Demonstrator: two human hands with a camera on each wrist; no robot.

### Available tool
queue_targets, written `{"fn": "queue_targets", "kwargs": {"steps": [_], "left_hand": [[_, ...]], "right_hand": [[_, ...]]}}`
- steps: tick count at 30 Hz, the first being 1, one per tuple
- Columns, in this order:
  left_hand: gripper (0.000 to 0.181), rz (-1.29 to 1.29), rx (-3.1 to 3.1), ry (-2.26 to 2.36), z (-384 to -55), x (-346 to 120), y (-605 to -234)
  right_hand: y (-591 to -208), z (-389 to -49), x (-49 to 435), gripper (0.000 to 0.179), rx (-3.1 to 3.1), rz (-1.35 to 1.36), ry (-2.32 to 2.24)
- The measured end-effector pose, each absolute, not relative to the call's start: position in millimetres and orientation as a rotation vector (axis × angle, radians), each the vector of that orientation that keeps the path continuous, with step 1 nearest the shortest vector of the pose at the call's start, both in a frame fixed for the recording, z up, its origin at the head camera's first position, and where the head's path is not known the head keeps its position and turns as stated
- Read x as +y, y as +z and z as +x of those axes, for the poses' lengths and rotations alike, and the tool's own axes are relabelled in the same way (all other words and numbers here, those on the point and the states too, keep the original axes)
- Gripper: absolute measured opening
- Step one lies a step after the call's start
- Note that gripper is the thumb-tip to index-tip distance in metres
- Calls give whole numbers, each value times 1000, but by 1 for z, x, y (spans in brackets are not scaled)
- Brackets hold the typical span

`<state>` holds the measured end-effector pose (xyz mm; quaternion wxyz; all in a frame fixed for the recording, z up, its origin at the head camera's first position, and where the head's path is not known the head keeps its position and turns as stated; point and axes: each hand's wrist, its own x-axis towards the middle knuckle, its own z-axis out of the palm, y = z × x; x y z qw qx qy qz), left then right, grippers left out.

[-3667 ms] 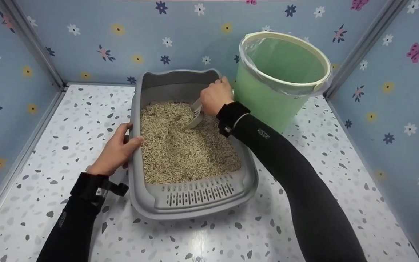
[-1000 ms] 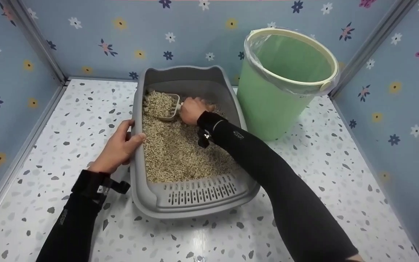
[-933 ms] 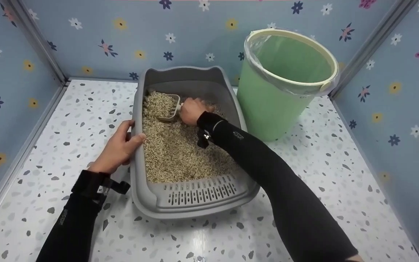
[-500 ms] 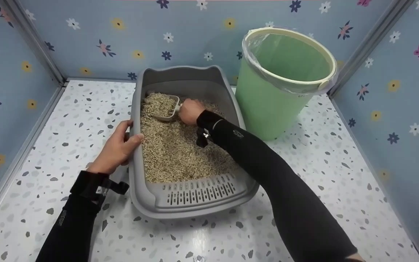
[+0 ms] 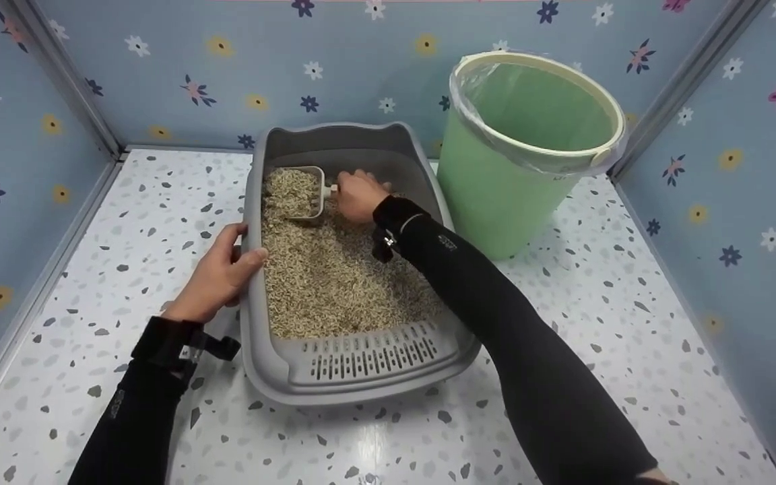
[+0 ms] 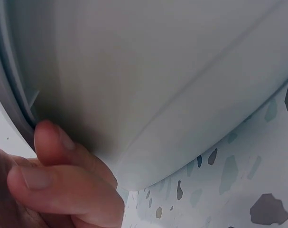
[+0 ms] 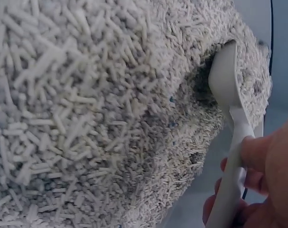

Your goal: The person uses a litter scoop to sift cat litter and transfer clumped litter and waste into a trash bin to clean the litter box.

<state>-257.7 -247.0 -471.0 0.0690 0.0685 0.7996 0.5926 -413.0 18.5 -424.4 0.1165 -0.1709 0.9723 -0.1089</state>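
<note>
Inside the gray tray (image 5: 354, 392), the right hand (image 5: 361, 195) is gripping a scoop (image 5: 322, 191) among pellets (image 5: 341, 289); the right wrist view is revealing the handle (image 7: 229, 187), mostly hidden from overhead; the left hand (image 5: 216, 277) is holding the tray's rim, two fingertips (image 6: 49, 185) showing only in the left wrist view.

Noted smooth matt plastic on tray (image 5: 354, 392), scoop (image 7: 224, 80) and bin (image 5: 489, 195); observed rough, granular litter (image 5: 341, 289), shiny film for liner (image 5: 467, 111); recorded matt cloth on sleeves (image 5: 529, 330), glossy floor (image 5: 368, 441), metallic-looking corner strips (image 5: 58, 74)
</note>
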Motion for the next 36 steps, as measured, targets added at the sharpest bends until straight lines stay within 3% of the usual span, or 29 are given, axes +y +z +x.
{"fn": "queue_targets", "kwargs": {"steps": [19,36], "left_hand": [[68,157,2394,1780,-258,-246,-471],[73,170,2407,1767,-259,-247,-471]], "right_hand": [[-421,-428,26,28,2607,-734,-537],[-442,-454,23,17,2599,-696,-507]]}}
